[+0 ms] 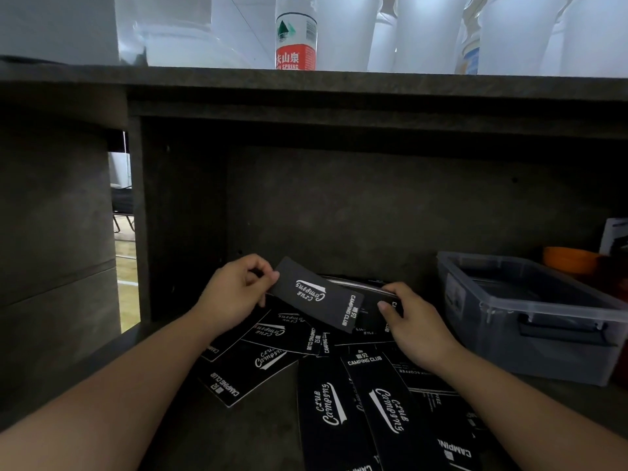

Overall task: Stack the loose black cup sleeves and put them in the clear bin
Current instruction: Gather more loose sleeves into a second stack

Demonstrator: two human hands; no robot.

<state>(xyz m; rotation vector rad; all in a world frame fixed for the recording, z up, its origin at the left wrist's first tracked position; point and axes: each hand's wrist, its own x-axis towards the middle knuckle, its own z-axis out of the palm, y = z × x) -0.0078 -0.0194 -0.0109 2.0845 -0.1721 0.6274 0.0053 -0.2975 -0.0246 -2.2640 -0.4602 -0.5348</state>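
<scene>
Several flat black cup sleeves [343,409] with white "Camping Club" print lie scattered on the dark shelf floor. My left hand [234,290] pinches the left end of one lifted sleeve [316,294], held tilted above the pile. My right hand [407,321] grips a small stack of sleeves [370,317] just behind and under the lifted one's right end. The clear bin [530,321] stands at the right of the shelf, open-topped, with dark contents inside that I cannot make out.
A dark shelf compartment surrounds the work, with a back wall [339,205] and a left side panel [146,215]. An orange object [567,260] sits behind the bin. On the counter above stand a water bottle [295,39] and white containers [509,32].
</scene>
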